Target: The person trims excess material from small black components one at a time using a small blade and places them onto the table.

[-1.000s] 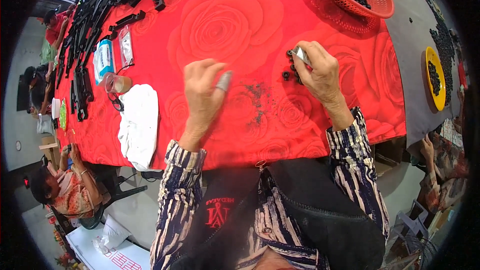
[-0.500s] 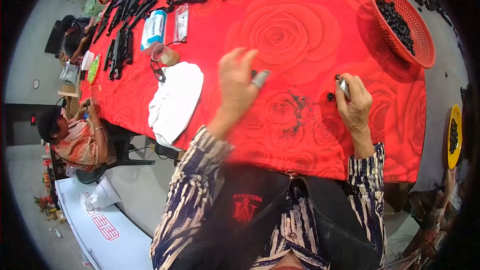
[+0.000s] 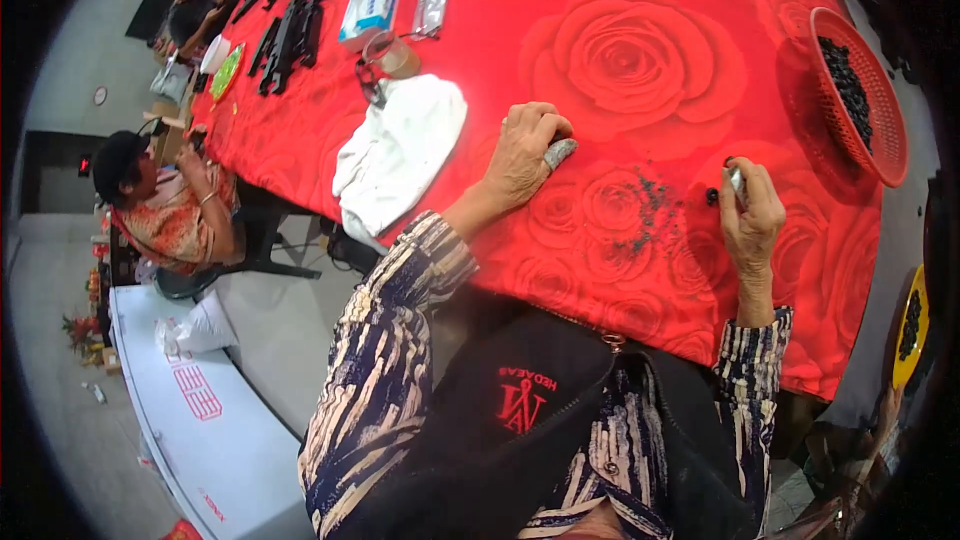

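My left hand (image 3: 525,152) rests on the red tablecloth (image 3: 640,130) with its fingers curled under; whatever they hold is hidden. Grey wrapping covers its thumb. To the right, my right hand (image 3: 752,220) is closed in a pinch, with a dark, small black part (image 3: 728,162) showing at the fingertips. Something silvery (image 3: 738,183) lies along its fingers; I cannot tell whether it is a wrapping or a tool. Another small black piece (image 3: 712,196) sits on the cloth just left of this hand. Dark crumbs (image 3: 648,210) are scattered between the hands.
A red perforated basket (image 3: 888,166) of small black parts stands at the right; a yellow dish (image 3: 903,370) sits lower. A white cloth (image 3: 400,150), plastic cup (image 3: 402,62), blue-white pack (image 3: 370,8) and long black parts (image 3: 295,35) lie left. A co-worker (image 3: 175,200) sits at the left edge.
My left hand has come down onto the tablecloth, its spread fingers now curled. The whole view has shifted, so the table things appear further right. My right hand keeps its pinch.
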The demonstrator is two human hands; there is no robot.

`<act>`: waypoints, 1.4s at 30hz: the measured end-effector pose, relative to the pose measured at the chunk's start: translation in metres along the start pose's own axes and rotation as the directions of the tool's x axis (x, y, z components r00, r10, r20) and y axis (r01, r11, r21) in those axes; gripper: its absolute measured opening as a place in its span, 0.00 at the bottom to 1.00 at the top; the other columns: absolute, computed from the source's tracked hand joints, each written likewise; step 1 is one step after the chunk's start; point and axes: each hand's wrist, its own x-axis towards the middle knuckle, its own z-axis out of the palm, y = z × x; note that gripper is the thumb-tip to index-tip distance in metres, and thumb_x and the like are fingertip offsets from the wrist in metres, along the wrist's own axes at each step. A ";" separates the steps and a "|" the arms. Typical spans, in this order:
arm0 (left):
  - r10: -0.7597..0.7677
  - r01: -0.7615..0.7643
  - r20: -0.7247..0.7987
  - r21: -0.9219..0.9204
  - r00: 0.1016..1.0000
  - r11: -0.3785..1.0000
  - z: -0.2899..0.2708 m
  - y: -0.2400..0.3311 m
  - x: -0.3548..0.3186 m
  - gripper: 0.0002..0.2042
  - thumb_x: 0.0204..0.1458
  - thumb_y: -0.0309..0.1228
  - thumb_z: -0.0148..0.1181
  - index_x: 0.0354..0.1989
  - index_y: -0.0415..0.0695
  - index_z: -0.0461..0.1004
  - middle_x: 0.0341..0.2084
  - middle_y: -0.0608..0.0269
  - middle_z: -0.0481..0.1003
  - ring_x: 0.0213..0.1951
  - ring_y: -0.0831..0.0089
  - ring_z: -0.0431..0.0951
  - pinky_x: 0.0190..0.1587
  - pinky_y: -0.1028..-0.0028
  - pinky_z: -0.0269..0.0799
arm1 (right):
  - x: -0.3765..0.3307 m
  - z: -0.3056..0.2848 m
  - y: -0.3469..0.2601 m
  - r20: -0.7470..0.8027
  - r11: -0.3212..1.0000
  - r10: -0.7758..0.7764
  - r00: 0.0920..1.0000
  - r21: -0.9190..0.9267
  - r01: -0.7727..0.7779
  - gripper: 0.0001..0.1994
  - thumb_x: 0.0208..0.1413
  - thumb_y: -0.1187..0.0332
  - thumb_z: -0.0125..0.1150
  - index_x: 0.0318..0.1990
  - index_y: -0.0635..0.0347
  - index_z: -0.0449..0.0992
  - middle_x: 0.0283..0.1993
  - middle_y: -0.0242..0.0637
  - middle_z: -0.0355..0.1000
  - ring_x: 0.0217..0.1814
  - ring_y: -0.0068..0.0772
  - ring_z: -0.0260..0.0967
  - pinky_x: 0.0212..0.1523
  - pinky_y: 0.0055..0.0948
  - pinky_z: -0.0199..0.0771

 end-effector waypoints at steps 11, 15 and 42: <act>0.140 -0.135 -0.018 0.187 0.990 0.973 -0.027 -0.014 -0.030 0.17 0.48 0.43 0.60 0.21 0.44 0.65 0.18 0.60 0.67 0.20 0.60 0.71 0.21 0.65 0.63 | -0.001 0.005 0.001 0.114 0.999 -0.031 0.993 -0.020 0.034 0.08 0.50 0.79 0.59 0.39 0.66 0.72 0.32 0.44 0.70 0.31 0.36 0.71 0.31 0.28 0.71; 0.153 -0.152 0.013 0.234 0.988 0.960 -0.032 -0.018 -0.036 0.19 0.48 0.45 0.60 0.19 0.44 0.64 0.16 0.60 0.67 0.19 0.60 0.71 0.20 0.64 0.63 | -0.002 0.014 0.002 0.118 0.999 -0.023 0.993 -0.023 0.025 0.07 0.52 0.76 0.60 0.39 0.66 0.73 0.32 0.43 0.72 0.32 0.30 0.72 0.33 0.26 0.72; -0.515 0.465 0.068 0.342 0.855 0.817 -0.028 -0.050 -0.285 0.12 0.44 0.28 0.56 0.37 0.37 0.74 0.34 0.45 0.72 0.40 0.48 0.71 0.42 0.57 0.67 | 0.004 0.002 0.012 -0.026 0.991 0.134 0.991 0.010 -0.133 0.06 0.48 0.75 0.59 0.35 0.64 0.73 0.31 0.44 0.72 0.29 0.39 0.73 0.30 0.31 0.71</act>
